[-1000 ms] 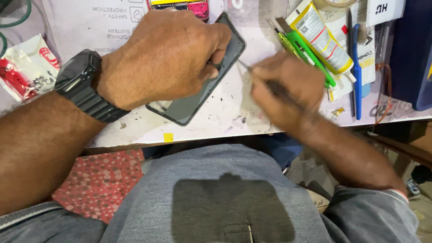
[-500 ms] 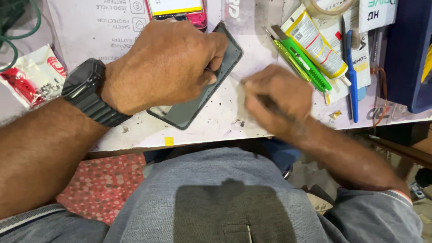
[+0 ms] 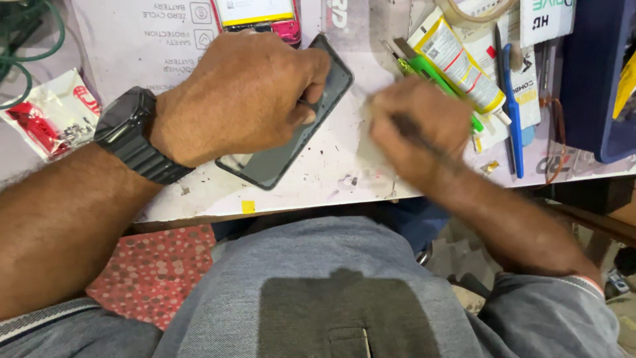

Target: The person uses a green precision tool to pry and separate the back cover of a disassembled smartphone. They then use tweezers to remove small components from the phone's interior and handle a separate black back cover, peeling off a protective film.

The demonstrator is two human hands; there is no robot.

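Observation:
My left hand [image 3: 245,99], with a black wristwatch [image 3: 132,132] on it, is clamped over a dark phone [image 3: 265,166] that lies slanted on the white workbench [image 3: 344,179]. The fingers curl round the phone's right edge. Just right of the phone, my right hand [image 3: 411,99] is blurred and closed around a thin dark tool [image 3: 405,126] that runs across the fingers. The tool's tip is not clearly visible.
A yellow and white glue tube [image 3: 457,63], a green-handled tool [image 3: 430,73] and a blue tool [image 3: 511,106] lie behind my right hand. A pink phone body [image 3: 258,16] sits at the back, a plastic bag of red parts [image 3: 46,116] at the left, and a dark blue box [image 3: 596,79] at the right.
My right hand has shifted slightly beside the phone's right edge and is now motion-blurred, so the tool tip seen earlier at the edge is lost. My left hand keeps its grip.

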